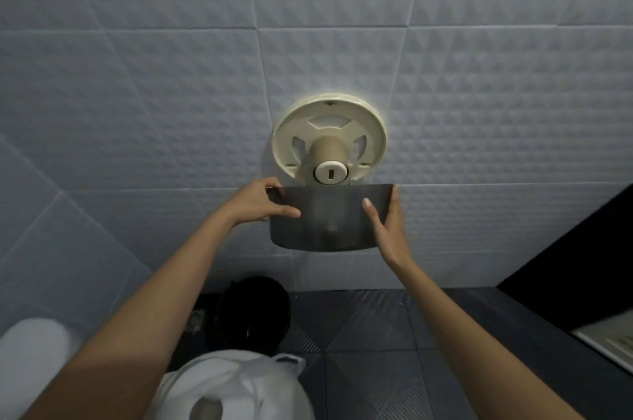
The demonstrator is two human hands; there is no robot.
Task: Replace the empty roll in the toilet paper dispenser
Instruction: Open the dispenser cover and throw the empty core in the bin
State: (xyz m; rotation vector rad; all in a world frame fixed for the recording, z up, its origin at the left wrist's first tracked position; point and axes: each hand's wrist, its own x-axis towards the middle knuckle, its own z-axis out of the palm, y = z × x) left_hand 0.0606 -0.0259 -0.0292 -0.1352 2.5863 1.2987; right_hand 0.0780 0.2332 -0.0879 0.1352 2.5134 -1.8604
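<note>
Here, a cream round dispenser (pixel 329 121) is fixed to a pale tiled wall (pixel 137 77), its dark cover (pixel 325 224) swung down and open beneath it. The left hand (pixel 260 203) grips the cover's left edge, thumb across the front; the right hand (pixel 387 224) clasps the right edge likewise. The empty roll (pixel 325 152), a bare brown cardboard tube, sits on the dispenser's central spindle, just above the cover. A white plastic bag (pixel 233 382) lies low in the foreground, near a black bin (pixel 253 313) on the dark floor (pixel 359 334)

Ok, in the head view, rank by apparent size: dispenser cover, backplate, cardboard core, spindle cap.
Largest: grey cover and cream backplate, about alike; cover nearer, so unranked.
Then cardboard core.
Smallest: white spindle cap.
</note>
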